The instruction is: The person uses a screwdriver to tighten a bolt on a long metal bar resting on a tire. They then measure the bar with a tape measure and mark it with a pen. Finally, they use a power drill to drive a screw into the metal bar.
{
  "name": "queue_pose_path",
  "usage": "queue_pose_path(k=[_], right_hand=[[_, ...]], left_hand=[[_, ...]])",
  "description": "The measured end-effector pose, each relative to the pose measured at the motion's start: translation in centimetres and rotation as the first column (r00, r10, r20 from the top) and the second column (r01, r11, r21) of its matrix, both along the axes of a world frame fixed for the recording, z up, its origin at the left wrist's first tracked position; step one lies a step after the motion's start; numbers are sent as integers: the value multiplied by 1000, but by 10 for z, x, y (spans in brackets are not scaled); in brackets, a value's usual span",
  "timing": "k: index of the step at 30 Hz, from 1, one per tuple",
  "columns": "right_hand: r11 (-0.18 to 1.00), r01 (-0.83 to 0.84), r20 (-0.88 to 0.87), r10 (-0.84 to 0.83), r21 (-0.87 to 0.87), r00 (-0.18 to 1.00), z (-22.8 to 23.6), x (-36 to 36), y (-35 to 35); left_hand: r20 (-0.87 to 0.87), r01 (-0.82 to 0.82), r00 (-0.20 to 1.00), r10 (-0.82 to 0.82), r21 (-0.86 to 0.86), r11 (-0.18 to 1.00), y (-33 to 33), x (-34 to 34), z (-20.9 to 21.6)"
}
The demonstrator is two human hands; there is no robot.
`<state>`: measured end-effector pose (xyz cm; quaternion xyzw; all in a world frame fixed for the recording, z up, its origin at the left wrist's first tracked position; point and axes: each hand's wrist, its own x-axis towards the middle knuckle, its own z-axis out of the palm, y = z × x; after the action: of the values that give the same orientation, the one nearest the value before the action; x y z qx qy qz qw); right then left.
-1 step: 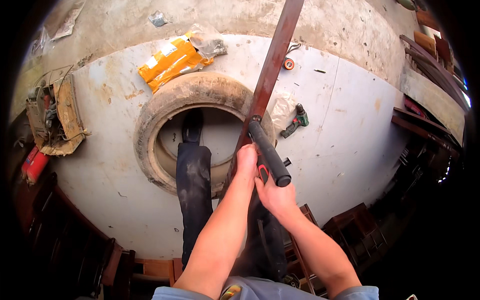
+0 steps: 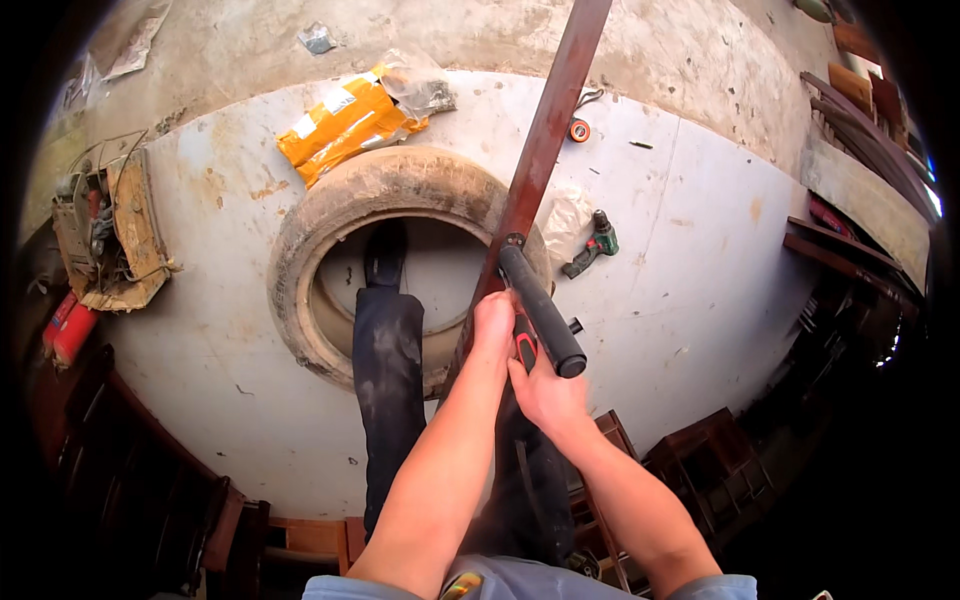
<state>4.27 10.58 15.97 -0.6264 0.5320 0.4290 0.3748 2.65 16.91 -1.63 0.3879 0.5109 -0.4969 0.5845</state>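
Head view, both hands (image 2: 520,355) clamped on rusty flat steel bar (image 2: 545,140), black cylindrical handle (image 2: 541,310), worn dusty tyre (image 2: 400,190) below.

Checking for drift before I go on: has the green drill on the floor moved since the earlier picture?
No. The drill lies at the same spot just right of the tyre, below the tape roll.

We see a long rusty-brown metal bar (image 2: 545,130) slanting up to the frame's top – a tool with a black cylindrical handle (image 2: 541,309) and red grip against its lower end.
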Motion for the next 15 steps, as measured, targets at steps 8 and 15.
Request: queue_pose_path(k=[8,15], right_hand=[[-209,936,-219,-964,282,-149,-14,-43,-8],[972,180,227,-143,-150,963,-1,-27,0]], left_hand=[[-88,-50,995,49,-1,999,-21,23,29],[-100,-104,989,109,47,993,-20,17,22]])
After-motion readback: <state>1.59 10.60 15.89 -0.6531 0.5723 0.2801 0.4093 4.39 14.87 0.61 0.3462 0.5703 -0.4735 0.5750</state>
